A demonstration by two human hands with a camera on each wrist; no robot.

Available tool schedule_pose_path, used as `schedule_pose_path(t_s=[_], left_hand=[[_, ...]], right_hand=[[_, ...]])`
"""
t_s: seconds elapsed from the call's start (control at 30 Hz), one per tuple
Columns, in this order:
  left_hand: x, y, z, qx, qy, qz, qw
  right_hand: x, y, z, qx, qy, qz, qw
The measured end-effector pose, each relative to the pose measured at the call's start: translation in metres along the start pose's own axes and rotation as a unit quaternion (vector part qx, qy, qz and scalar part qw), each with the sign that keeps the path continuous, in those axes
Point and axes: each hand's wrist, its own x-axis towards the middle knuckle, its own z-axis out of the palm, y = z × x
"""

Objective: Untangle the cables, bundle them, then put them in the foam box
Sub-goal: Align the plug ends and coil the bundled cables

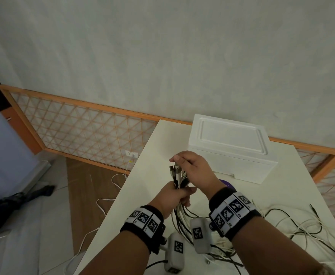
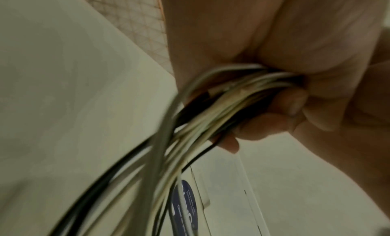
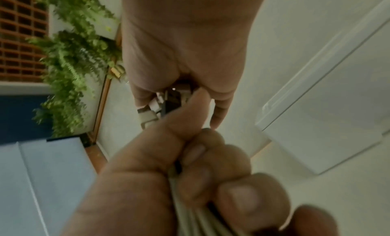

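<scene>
Gripping the gathered cables in a fist, the left hand holds them above the white table. Just above it, the right hand curls over their plug ends. The closed foam box stands near, behind the hands.

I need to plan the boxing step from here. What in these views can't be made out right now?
- Foam box: lid on, so the inside is hidden in every view.
- Cables: the stretch inside the left hand is covered by its fingers; the right hand covers some plugs.
- Loose cable ends on the table: cut off by the head view's right and bottom edges.
- Cable count: motion-blurred in the left wrist view.
- Purple disc: mostly behind the right wrist; label unreadable.
</scene>
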Motion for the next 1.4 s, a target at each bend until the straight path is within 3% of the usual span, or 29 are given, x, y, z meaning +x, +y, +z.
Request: schedule_pose_path(t_s=[0.13,0.27,0.33,0.47,0.63,0.83,0.97,1.2,1.3,1.4], left_hand=[[0.001,0.002,0.001,-0.018,-0.001,0.007,1.0],[0.0,0.003,0.002,-0.053,0.014,0.007,0.998],[-0.002,0.005,0.004,-0.056,0.019,0.004,0.998],[-0.006,0.007,0.008,-0.064,0.015,0.001,0.998],[-0.005,0.008,0.007,-0.124,0.04,-0.017,0.991],[-0.006,0.013,0.004,-0.112,0.012,-0.022,0.993],[-0.007,0.011,0.005,-0.129,-0.011,-0.025,0.991],[-0.007,0.012,-0.001,-0.12,-0.046,-0.022,0.991],[-0.008,0.013,0.003,-0.067,-0.022,-0.022,0.997],[-0.003,0.014,0.005,-0.008,0.042,-0.016,0.999]], right_hand=[[0.003,0.003,0.003,0.021,0.025,0.027,0.999],[0.002,0.006,0.007,-0.132,0.027,-0.035,0.99],[-0.002,0.006,0.009,-0.159,0.049,-0.065,0.984],[-0.013,-0.001,0.009,0.02,0.093,-0.059,0.994],[-0.012,0.008,0.006,0.098,0.041,-0.037,0.994],[-0.008,0.019,0.008,-0.015,0.043,-0.038,0.998],[-0.004,0.015,0.005,-0.081,-0.016,-0.049,0.995],[0.005,0.011,-0.004,-0.123,-0.049,-0.056,0.99],[0.004,0.01,-0.001,-0.125,-0.089,-0.059,0.986],[-0.002,0.011,-0.002,-0.017,-0.029,-0.003,0.999]])
